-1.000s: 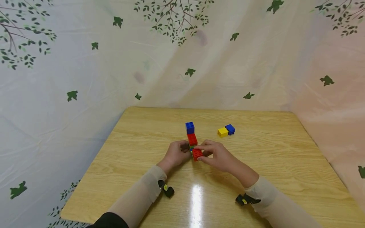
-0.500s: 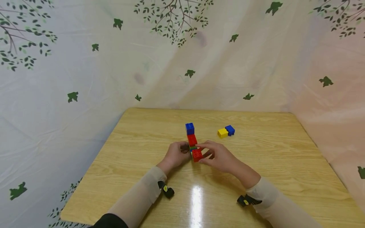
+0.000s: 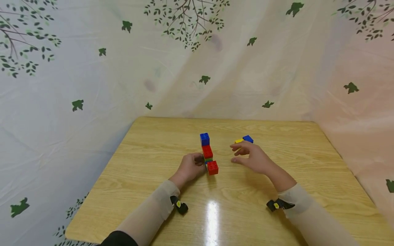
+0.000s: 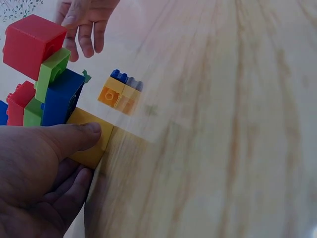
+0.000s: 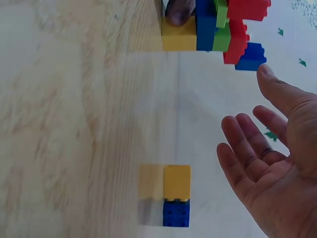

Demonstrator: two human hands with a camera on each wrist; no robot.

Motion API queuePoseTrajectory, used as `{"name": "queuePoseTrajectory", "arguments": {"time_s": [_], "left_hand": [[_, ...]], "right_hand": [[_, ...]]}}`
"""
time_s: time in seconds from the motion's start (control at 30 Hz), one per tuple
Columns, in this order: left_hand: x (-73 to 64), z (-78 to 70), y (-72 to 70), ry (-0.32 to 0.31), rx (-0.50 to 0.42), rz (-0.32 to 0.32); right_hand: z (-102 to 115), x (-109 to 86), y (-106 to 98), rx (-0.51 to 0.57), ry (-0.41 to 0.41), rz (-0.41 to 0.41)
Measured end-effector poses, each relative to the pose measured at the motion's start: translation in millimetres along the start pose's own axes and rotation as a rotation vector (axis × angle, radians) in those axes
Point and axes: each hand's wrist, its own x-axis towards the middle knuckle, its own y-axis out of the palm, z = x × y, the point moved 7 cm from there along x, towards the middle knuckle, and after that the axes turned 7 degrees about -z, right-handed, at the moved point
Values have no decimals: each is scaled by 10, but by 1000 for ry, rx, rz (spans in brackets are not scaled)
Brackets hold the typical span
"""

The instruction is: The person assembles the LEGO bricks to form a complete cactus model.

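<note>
My left hand [image 3: 190, 167] grips the yellow brick [image 4: 90, 157] at the foot of a toy brick structure, its thumb on the yellow side. On it sits a blue brick [image 4: 63, 96], which carries two green bricks, a nearer one [image 4: 53, 73] and a farther one [image 4: 33, 112]. A red brick [image 3: 212, 168] tops the nearer green one. On the farther green one stands another red brick [image 3: 207, 151], topped by a blue brick [image 3: 204, 139]. My right hand [image 3: 255, 159] hovers to the right with spread, relaxed fingers and holds nothing.
A separate yellow brick [image 5: 177, 182] joined to a blue brick [image 5: 176, 214] lies on the wooden table [image 3: 147, 136] beyond my right hand, which partly covers it in the head view. A leaf-patterned cloth [image 3: 184, 92] hangs behind the table.
My right hand has let go of the nearer red brick and moved right, towards the separate yellow and blue bricks. My left hand keeps its grip in the same place.
</note>
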Motion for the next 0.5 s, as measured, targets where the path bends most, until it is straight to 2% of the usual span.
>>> {"name": "queuePoseTrajectory", "arguments": {"time_s": [0.23,0.5], "left_hand": [[-10,-7,-2,-6,13,-4],[-13,-30,18,31,24,-10]], "right_hand": [[-166,28,-133,-39,15,-78],[-380,92,-348,-61,105,-164]]}}
